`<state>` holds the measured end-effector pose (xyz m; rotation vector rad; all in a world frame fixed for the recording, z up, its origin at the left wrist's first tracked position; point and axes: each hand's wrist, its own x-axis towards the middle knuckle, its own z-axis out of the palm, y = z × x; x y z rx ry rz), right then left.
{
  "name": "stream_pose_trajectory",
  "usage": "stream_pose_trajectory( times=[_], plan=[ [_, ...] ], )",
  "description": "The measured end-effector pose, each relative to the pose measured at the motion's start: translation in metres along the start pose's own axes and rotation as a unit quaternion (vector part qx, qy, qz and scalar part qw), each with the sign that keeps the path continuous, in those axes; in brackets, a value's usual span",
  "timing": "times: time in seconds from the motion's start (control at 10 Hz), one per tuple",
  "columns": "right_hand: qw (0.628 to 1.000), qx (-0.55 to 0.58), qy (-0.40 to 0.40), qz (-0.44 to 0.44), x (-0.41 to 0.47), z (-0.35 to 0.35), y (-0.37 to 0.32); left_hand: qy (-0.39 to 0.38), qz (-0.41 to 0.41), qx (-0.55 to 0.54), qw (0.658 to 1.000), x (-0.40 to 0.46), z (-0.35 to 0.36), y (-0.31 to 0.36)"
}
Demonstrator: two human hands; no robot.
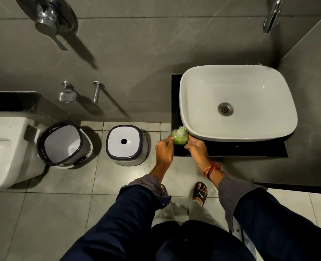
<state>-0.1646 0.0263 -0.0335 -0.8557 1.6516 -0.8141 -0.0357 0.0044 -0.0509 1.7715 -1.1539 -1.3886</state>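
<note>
Standing at the near corner of the tabletop (231, 152), tight against the basin (197, 117), the green soap bottle (178, 140) is clasped from both sides, left hand (164, 148) and right hand (196, 148) curling their fingers round it; one wet slip could drop it onto the floor (107, 183).

small green pump bottle (179, 138) stands upright on the black counter's (231, 149) corner.
</note>
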Motion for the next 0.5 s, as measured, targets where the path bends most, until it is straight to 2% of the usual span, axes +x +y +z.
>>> stream_pose_trajectory(
  times=[0.1, 0.2, 0.3, 0.5],
  plan=[
    [1.000, 0.021, -0.014, 0.005, -0.0009, 0.0021, 0.0004, 0.015, -0.018, -0.015, 1.000, -0.0005, -0.0026, 0.0011],
    [0.999, 0.042, -0.017, 0.011, -0.0015, 0.0046, 0.0011, -0.002, -0.016, -0.050, 0.999, -0.0010, -0.0044, 0.0005],
    [0.999, 0.051, -0.001, 0.014, -0.0053, 0.0057, 0.0037, 0.003, 0.006, -0.057, 0.998, -0.0014, -0.0048, -0.0014],
    [0.999, 0.029, 0.015, 0.005, -0.0034, 0.0042, 0.0063, 0.006, 0.042, 0.022, 0.999, 0.0048, -0.0100, -0.0006]
  ],
)
